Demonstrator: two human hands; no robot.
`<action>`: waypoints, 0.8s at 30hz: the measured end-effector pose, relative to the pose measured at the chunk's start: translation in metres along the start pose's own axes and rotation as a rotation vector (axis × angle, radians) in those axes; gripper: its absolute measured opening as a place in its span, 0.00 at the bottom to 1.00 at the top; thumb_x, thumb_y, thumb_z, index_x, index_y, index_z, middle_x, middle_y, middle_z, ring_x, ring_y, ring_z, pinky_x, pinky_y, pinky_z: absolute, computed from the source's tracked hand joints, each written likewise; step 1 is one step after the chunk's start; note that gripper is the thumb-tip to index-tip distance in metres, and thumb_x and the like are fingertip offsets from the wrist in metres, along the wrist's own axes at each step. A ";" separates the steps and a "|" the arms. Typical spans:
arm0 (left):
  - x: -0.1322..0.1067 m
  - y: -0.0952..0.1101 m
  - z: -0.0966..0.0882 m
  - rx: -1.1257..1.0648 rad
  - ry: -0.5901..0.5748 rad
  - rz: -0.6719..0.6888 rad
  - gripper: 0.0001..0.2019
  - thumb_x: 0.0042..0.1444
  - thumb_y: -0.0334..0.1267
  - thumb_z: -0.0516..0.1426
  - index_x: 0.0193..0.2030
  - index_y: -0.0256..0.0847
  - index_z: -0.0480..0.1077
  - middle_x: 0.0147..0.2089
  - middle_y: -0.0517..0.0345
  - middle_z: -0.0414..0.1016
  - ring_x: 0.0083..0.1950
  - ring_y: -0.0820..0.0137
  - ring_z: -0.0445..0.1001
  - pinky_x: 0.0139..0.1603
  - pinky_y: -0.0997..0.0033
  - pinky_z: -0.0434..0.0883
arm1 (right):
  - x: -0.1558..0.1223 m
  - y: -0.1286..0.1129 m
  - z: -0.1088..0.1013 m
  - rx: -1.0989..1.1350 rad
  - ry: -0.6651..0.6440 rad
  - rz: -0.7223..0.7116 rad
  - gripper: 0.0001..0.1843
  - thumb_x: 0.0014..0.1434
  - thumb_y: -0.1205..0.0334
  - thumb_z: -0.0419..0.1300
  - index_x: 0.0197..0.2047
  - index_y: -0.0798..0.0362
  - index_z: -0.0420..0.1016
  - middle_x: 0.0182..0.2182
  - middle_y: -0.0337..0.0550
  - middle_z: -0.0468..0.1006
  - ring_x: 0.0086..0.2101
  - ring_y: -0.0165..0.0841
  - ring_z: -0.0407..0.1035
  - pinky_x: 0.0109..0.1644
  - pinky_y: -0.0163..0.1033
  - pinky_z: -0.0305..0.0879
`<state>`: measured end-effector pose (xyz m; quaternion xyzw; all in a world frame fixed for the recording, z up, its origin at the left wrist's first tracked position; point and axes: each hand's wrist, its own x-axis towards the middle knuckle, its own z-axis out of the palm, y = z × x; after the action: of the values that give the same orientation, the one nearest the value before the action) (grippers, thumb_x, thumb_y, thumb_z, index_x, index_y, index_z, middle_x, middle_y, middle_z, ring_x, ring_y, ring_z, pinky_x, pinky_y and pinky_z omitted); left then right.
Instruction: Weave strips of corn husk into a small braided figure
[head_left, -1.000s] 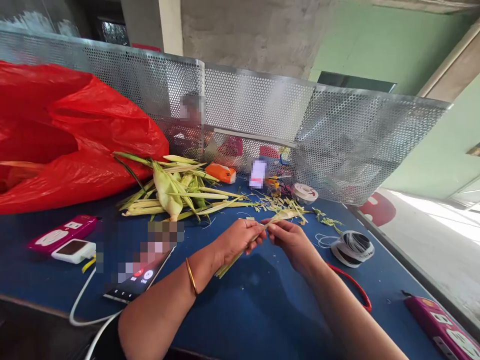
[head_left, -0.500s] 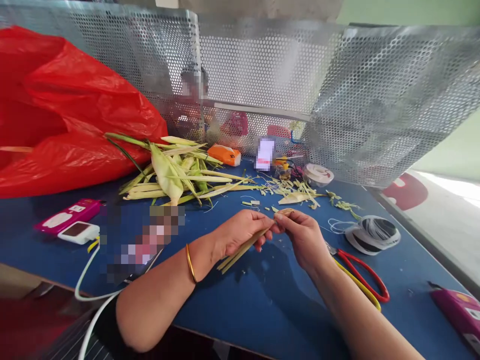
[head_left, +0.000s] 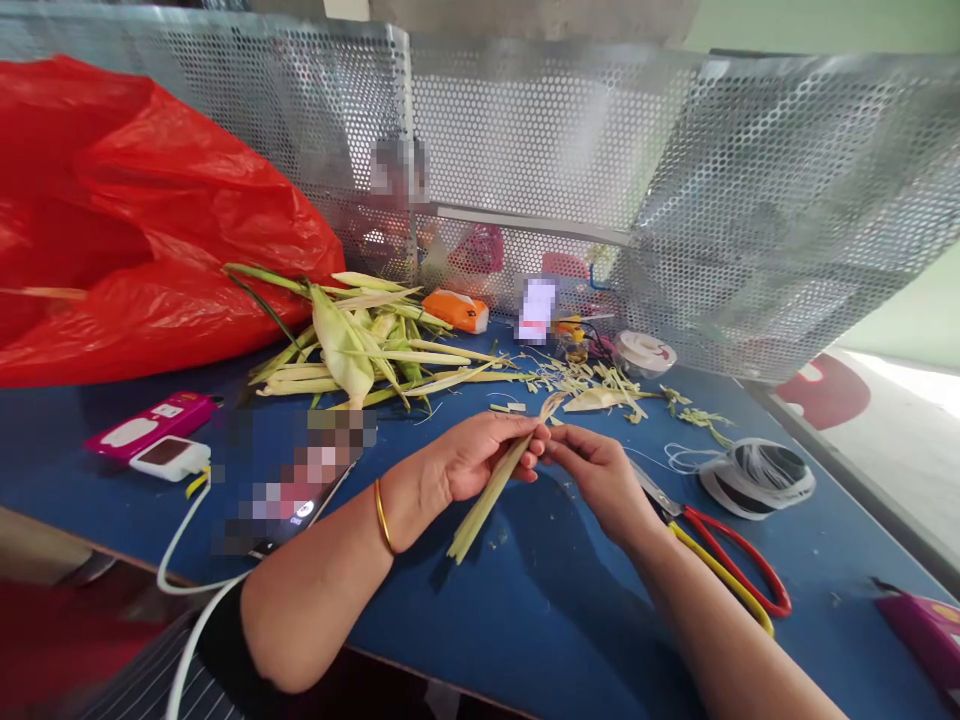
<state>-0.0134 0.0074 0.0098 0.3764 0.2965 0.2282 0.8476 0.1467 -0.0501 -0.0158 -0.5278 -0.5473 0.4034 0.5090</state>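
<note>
Left fingers [head_left: 517, 427] pinch the slanting husk bundle [head_left: 486, 505]; right fingers [head_left: 568, 450] press together beside it.

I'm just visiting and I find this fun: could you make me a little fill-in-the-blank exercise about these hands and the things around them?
1. The left hand grips a leaf bundle; the bangle on that wrist is ____.
2. Beside the right hand lie scissors with one yellow handle and one ____ handle.
3. The small packet next to the leaf pile is white and ____.
4. The spool of clear line lies on the ____ side of the picture.

Missing words: gold; red; orange; right.
</note>
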 end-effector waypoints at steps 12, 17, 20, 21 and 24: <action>0.006 -0.010 0.002 0.117 0.159 0.149 0.09 0.52 0.38 0.61 0.34 0.33 0.77 0.24 0.64 0.64 0.21 0.83 0.57 0.22 0.78 0.52 | -0.001 -0.003 -0.012 -0.129 0.205 0.022 0.17 0.52 0.47 0.64 0.28 0.53 0.80 0.16 0.34 0.65 0.19 0.26 0.52 0.23 0.35 0.47; 0.005 -0.011 0.002 0.349 0.181 0.204 0.11 0.53 0.40 0.59 0.33 0.34 0.78 0.24 0.63 0.64 0.21 0.81 0.55 0.22 0.75 0.49 | -0.007 -0.008 -0.013 -0.383 0.293 -0.133 0.13 0.58 0.51 0.60 0.31 0.51 0.79 0.24 0.39 0.76 0.24 0.32 0.65 0.28 0.36 0.57; 0.002 -0.009 0.003 0.635 0.183 0.285 0.11 0.56 0.39 0.56 0.32 0.36 0.78 0.24 0.62 0.65 0.23 0.78 0.57 0.25 0.74 0.53 | -0.014 -0.017 -0.011 -0.580 0.307 -0.335 0.11 0.61 0.55 0.58 0.33 0.48 0.79 0.30 0.42 0.80 0.30 0.35 0.71 0.35 0.38 0.63; 0.001 -0.009 0.004 0.752 0.177 0.321 0.11 0.56 0.37 0.55 0.31 0.37 0.78 0.24 0.61 0.66 0.24 0.76 0.60 0.27 0.74 0.56 | -0.016 -0.020 -0.011 -0.627 0.289 -0.385 0.11 0.62 0.55 0.57 0.33 0.47 0.79 0.30 0.42 0.80 0.31 0.36 0.72 0.37 0.38 0.63; -0.003 -0.007 0.005 1.072 0.115 0.434 0.12 0.57 0.33 0.53 0.29 0.40 0.78 0.27 0.59 0.72 0.32 0.72 0.67 0.35 0.73 0.60 | -0.017 -0.025 -0.014 -0.680 0.217 -0.400 0.12 0.62 0.56 0.56 0.32 0.47 0.79 0.29 0.42 0.79 0.30 0.35 0.71 0.35 0.38 0.61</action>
<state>-0.0109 -0.0010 0.0081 0.7922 0.3321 0.2349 0.4550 0.1548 -0.0712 0.0081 -0.5887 -0.6845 0.0347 0.4285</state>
